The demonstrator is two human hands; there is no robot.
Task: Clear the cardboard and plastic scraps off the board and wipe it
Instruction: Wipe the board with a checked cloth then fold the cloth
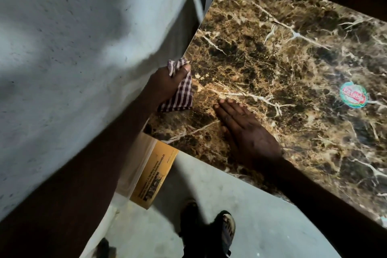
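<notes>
We see the glossy brown marble-patterned board (282, 58); our left hand (165, 84) grips a checked cloth (182, 96) at its edge, our right hand (247, 130) lies flat, fingers straight.

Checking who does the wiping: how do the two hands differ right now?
The left hand grips a striped cloth at the board's left edge; the right hand holds nothing. The left hand's fingers curl; the right hand's lie flat and straight. Both are over the marble-patterned board.
</notes>
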